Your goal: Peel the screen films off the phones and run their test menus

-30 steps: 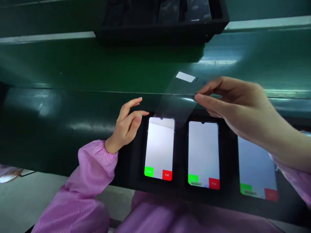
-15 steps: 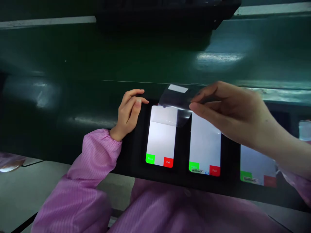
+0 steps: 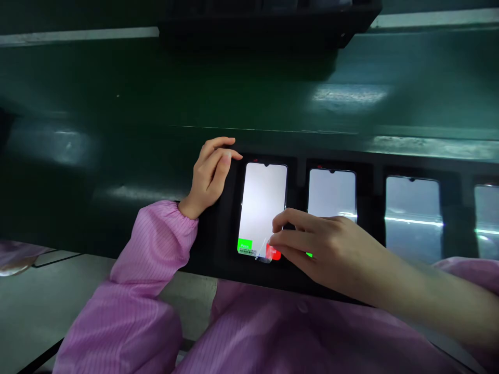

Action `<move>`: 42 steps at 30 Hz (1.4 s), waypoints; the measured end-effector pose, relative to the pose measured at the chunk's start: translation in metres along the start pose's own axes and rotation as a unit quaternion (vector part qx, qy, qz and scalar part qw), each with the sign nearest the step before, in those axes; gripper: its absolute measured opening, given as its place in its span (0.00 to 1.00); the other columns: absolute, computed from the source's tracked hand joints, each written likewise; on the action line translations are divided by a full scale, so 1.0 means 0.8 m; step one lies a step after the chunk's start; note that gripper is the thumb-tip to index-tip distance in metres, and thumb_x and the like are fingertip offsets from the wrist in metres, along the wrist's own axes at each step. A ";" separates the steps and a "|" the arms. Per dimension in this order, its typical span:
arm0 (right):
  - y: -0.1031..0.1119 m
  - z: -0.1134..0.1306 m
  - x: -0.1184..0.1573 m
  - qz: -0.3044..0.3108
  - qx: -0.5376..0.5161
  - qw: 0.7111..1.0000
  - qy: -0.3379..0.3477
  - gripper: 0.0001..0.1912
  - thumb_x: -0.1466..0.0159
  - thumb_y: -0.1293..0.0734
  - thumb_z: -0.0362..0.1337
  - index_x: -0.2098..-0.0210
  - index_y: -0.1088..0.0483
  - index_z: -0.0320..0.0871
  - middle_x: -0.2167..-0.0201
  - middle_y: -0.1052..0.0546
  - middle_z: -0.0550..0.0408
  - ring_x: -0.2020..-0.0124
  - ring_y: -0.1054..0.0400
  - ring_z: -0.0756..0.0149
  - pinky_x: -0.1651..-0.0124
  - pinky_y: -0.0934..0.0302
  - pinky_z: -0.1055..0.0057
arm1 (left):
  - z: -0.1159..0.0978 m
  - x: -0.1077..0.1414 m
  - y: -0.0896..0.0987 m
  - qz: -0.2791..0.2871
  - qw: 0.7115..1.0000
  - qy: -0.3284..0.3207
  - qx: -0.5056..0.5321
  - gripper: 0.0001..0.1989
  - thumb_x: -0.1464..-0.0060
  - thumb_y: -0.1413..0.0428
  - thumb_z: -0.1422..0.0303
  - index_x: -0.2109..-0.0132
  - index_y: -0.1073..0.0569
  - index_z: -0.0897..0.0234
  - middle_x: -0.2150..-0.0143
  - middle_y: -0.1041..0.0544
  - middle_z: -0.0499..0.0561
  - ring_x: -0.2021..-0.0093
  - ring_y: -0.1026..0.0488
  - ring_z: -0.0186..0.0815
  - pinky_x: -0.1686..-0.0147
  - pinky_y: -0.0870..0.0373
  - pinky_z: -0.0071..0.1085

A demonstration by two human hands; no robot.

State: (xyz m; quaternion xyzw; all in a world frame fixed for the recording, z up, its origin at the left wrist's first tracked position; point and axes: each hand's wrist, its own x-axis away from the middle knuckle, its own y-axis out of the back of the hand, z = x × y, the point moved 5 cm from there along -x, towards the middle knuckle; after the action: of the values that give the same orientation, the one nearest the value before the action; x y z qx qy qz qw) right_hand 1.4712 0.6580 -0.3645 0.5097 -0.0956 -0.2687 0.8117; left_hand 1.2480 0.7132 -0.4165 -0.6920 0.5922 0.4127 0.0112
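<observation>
A lit phone-like screen (image 3: 263, 208) lies in the black tray (image 3: 218, 244), white with a green block and a red "Fail" block along its bottom. At that lower edge my right hand (image 3: 319, 244) pinches the corner of a clear film (image 3: 262, 250), whose creased edge catches the light; how far it lies over the screen is hard to tell. A small barcode label (image 3: 247, 252) shows below the green block. My left hand (image 3: 210, 169) is open, its fingers loosely bent and index fingertip resting by the screen's upper left corner.
To the right lie a second lit screen (image 3: 331, 192), partly behind my right hand, a third screen (image 3: 413, 202) and a fourth screen (image 3: 487, 208), cut by the frame edge. A dark rack (image 3: 268, 26) stands at the back of the green bench top (image 3: 234, 93).
My right hand has come down and left with the film, from above the first two screens to the first screen's bottom edge. A barcode label now shows there. My left hand has hardly moved.
</observation>
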 end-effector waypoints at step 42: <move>0.028 0.005 0.210 -0.247 0.180 0.940 -0.152 0.16 0.23 0.40 0.40 0.48 0.22 0.46 0.38 0.24 0.41 0.41 0.33 0.46 0.43 0.39 0.45 | -0.141 0.186 0.031 0.122 0.954 -0.003 -0.274 0.26 0.33 0.44 0.62 0.30 0.31 0.45 0.30 0.33 0.57 0.33 0.33 0.54 0.28 0.44 0.59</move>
State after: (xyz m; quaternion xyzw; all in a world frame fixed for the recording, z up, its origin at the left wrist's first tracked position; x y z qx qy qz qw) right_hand 1.6175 0.5724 -0.3629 0.6078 -0.1354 -0.5130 0.5908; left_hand 1.2841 0.5283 -0.4168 -0.5898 0.5363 0.5594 -0.2272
